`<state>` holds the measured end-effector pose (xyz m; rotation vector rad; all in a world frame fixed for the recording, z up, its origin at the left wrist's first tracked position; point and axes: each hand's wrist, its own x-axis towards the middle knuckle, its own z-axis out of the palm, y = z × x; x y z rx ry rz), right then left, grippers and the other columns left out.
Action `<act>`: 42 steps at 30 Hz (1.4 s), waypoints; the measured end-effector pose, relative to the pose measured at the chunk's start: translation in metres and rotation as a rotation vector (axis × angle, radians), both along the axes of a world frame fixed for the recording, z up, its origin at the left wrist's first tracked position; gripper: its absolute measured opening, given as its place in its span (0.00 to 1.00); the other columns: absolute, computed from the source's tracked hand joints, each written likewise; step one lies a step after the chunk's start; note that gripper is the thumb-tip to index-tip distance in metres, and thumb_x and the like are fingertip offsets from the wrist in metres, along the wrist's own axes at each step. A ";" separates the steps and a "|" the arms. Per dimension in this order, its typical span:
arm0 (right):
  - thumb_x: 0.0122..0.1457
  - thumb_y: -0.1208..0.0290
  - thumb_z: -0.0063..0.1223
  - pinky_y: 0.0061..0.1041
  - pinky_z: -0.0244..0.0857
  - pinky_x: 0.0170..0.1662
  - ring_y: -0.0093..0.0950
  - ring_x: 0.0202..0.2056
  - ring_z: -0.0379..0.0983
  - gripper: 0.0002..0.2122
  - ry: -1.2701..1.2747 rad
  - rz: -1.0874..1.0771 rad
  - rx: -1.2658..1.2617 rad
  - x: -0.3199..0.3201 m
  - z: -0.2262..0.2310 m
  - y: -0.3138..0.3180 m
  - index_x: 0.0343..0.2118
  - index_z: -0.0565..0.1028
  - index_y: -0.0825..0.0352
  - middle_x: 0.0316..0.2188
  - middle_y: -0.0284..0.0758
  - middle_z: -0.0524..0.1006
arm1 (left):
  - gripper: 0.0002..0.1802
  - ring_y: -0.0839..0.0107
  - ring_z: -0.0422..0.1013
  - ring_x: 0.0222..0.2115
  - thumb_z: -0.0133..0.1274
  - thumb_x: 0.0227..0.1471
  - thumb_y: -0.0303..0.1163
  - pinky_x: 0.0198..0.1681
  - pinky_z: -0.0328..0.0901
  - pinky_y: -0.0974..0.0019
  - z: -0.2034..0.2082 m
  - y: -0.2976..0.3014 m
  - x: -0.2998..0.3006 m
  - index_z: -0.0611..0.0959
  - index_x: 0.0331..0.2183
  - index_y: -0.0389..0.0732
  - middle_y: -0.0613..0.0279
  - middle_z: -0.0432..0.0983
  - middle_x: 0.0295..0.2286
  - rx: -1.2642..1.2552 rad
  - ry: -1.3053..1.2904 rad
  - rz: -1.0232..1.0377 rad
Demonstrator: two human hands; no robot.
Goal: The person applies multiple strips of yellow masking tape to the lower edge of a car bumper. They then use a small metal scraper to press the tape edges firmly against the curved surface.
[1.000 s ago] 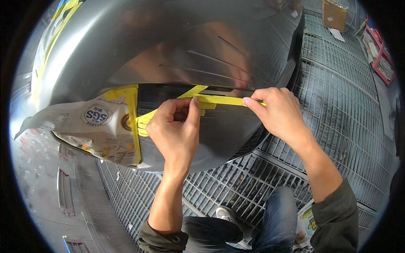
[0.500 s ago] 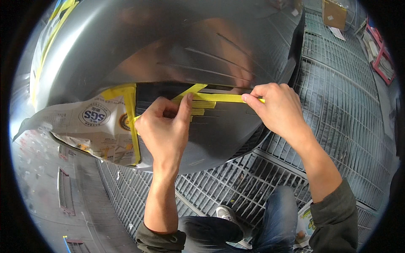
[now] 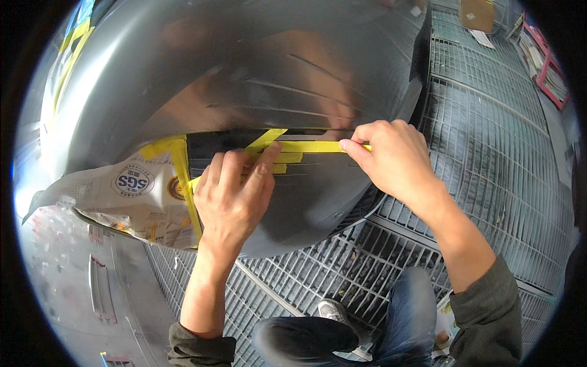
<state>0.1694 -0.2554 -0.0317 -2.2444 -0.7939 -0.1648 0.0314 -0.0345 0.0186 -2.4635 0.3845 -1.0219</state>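
Note:
A strip of yellow masking tape point(image 3: 310, 147) runs taut across the slatted recess of a large glossy dark-grey car body panel point(image 3: 287, 211). My right hand point(image 3: 394, 159) pinches its right end between thumb and fingers. Nearer the strip's left part, my left hand point(image 3: 232, 192) rests against the panel, its fingers laid over the tape and slats and holding nothing. Shorter yellow tape pieces point(image 3: 288, 159) lie just below the strip, and another piece point(image 3: 267, 139) slants up above it. Left of my left hand, printed masking paper point(image 3: 147, 211) is edged with yellow tape.
Metal floor grating point(image 3: 483, 165) spreads below and to the right. A red rack point(image 3: 550, 79) and a cardboard box point(image 3: 477, 15) stand at the far right. My knees and a shoe point(image 3: 332, 310) are beneath the panel. A grey panel point(image 3: 67, 287) is at lower left.
My left hand has gone from a pinch to fingers laid flatter on the tape. My right hand keeps its pinch. The view has shifted slightly.

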 end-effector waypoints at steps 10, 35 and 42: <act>0.64 0.60 0.64 0.41 0.75 0.34 0.44 0.26 0.82 0.12 -0.065 0.007 0.010 0.004 -0.004 0.001 0.32 0.87 0.64 0.21 0.42 0.82 | 0.31 0.66 0.73 0.30 0.65 0.43 0.25 0.32 0.72 0.61 -0.016 -0.015 0.016 0.86 0.53 0.47 0.64 0.71 0.32 -0.038 0.044 -0.036; 0.64 0.58 0.64 0.40 0.76 0.36 0.43 0.28 0.83 0.12 -0.022 0.002 0.011 0.004 -0.003 0.002 0.34 0.88 0.63 0.22 0.42 0.83 | 0.11 0.75 0.74 0.22 0.72 0.54 0.30 0.25 0.70 0.68 -0.016 -0.004 -0.023 0.92 0.41 0.42 0.67 0.79 0.27 -0.445 -0.101 0.087; 0.62 0.58 0.65 0.40 0.76 0.37 0.44 0.29 0.83 0.12 0.014 -0.003 -0.021 0.004 0.000 0.002 0.34 0.88 0.62 0.23 0.41 0.84 | 0.22 0.81 0.67 0.13 0.63 0.65 0.44 0.16 0.59 0.73 -0.015 -0.059 0.006 0.90 0.30 0.32 0.65 0.76 0.14 -1.660 -0.001 0.290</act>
